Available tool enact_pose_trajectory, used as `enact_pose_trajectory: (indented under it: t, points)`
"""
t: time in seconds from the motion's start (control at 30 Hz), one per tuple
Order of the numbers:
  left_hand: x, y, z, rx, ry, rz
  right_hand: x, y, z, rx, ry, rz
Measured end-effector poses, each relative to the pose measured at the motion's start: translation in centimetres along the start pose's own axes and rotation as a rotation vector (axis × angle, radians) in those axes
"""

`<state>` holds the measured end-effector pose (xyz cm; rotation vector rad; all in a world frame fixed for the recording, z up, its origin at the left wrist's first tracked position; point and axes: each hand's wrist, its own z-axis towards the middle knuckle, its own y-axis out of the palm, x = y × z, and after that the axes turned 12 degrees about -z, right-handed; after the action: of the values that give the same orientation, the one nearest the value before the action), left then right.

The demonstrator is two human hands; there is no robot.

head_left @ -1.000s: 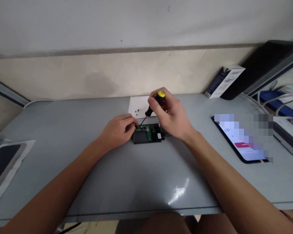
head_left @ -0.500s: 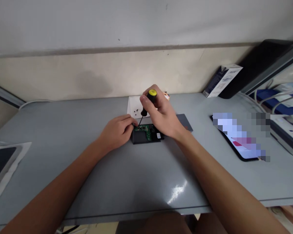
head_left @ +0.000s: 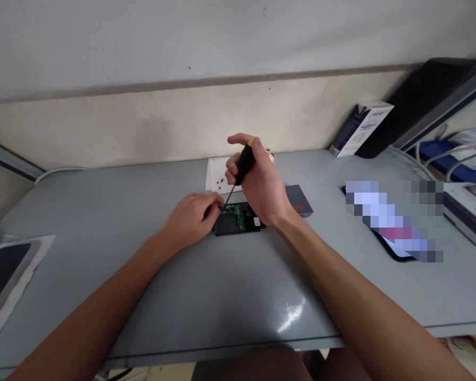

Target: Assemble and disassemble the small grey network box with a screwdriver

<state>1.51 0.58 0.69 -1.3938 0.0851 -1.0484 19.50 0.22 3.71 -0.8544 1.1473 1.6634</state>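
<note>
My right hand (head_left: 262,182) is wrapped round a black screwdriver (head_left: 245,164) with a yellow end, its index finger sticking out to the left. The slim shaft slants down to the upper left of a green circuit board (head_left: 240,216), which sits in a flat black housing (head_left: 227,225) with a small white label. My left hand (head_left: 196,214) grips the housing's left edge, its fingertips close to the screwdriver's tip. What the tip touches is too small to make out. Behind the housing, several tiny dark screws (head_left: 221,183) lie on white paper (head_left: 214,172).
A dark grey flat cover (head_left: 299,200) lies right of the housing. Farther right are a phone (head_left: 392,227) with a blurred screen and a white power strip (head_left: 466,214). A carton (head_left: 360,129) leans at the back wall. A dark-screened device (head_left: 3,275) rests at far left.
My right hand has turned on the screwdriver; the index finger now points out left and the handle leans more to the right. My left hand keeps its place at the housing.
</note>
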Motion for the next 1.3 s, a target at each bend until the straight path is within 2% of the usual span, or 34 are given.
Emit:
enact_pose_trajectory:
  t: [0.33,0.6,0.83,1.07,1.3]
  points:
    - [-0.1,0.1,-0.1,0.001,0.012,-0.012,0.0,-0.8,0.1,0.125,0.011,-0.091]
    - [0.0,0.1,-0.1,0.004,0.006,-0.032,-0.9,-0.5,-0.1,0.030,0.075,-0.019]
    - [0.0,0.2,-0.1,-0.005,-0.009,-0.032,-0.2,0.0,0.0,0.112,0.011,-0.096]
    - [0.2,0.1,-0.2,-0.002,0.002,-0.045,-1.0,-1.1,0.0,0.015,0.087,-0.045]
    - [0.1,0.1,-0.2,-0.007,0.001,-0.068,-0.4,-0.3,0.0,0.063,0.077,-0.071]
